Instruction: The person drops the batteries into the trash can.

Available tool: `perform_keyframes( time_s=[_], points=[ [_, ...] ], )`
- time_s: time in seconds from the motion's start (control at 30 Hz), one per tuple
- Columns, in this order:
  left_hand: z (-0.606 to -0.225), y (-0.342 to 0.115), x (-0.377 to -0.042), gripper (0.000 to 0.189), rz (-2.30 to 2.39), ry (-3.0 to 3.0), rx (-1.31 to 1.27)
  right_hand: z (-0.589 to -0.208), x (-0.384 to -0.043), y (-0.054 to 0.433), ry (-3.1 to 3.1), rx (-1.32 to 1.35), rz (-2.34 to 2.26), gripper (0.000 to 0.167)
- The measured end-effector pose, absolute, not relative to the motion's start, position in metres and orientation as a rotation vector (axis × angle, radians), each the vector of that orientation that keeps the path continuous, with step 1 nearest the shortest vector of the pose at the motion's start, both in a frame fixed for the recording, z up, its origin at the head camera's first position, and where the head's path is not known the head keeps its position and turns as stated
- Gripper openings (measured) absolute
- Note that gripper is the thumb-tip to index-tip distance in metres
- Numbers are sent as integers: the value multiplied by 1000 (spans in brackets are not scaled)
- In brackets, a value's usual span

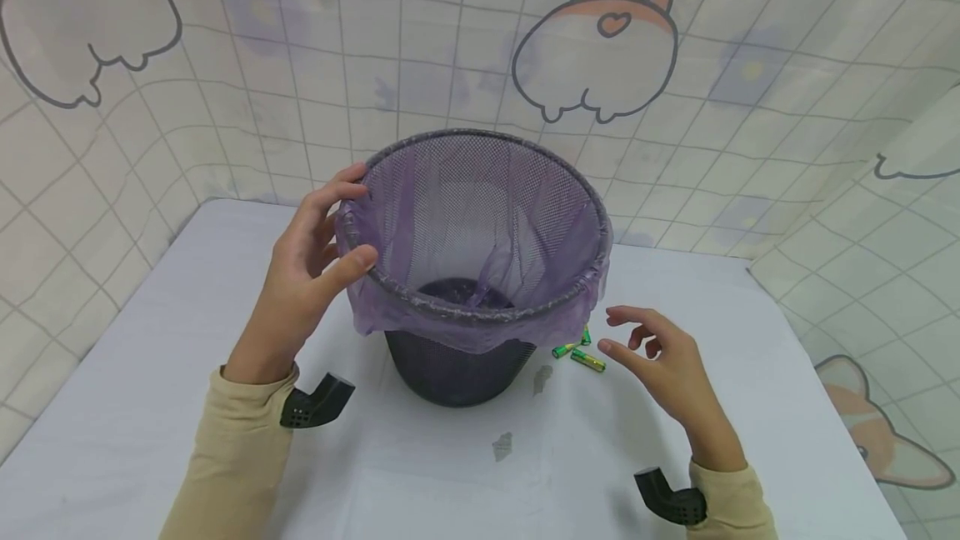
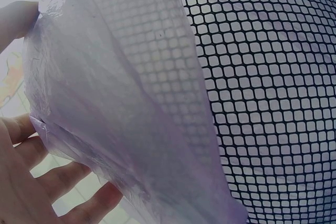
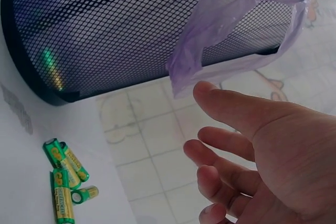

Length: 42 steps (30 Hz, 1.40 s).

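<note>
A black mesh wastebasket [image 1: 457, 373] stands on the white table, lined with a thin purple plastic bag [image 1: 480, 332]. The bag is folded outward over the rim. My left hand [image 1: 315, 248] grips the rim at the left, over the bag. In the left wrist view its fingers [image 2: 63, 179] lie against the folded bag. To the right of the basket, my right hand [image 1: 660, 361] hovers with fingers loosely bent and nothing in them. Several green and yellow batteries [image 1: 588, 360] lie in a cluster on the table between that hand and the basket.
Two small grey patches mark the white tabletop [image 1: 420, 473] in front of the basket. Behind and at the sides hangs a tile-patterned cloth [image 1: 435, 48] with cartoon animals. A green and yellow streak shows through the basket's mesh [image 3: 121, 30] in the right wrist view.
</note>
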<state>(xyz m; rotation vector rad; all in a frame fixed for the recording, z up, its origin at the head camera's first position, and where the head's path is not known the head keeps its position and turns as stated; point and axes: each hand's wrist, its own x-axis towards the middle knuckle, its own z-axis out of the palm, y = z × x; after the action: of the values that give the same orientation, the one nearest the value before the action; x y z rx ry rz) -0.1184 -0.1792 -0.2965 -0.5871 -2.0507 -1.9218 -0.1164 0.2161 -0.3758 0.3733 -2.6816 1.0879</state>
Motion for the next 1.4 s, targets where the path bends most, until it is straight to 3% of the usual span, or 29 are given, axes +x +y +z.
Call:
perform_keyframes(
  time_s=[1.4],
  points=[
    [-295, -178, -117, 52, -1939, -2043, -597, -438, -133, 225, -2844, 230, 1077, 32]
  ],
)
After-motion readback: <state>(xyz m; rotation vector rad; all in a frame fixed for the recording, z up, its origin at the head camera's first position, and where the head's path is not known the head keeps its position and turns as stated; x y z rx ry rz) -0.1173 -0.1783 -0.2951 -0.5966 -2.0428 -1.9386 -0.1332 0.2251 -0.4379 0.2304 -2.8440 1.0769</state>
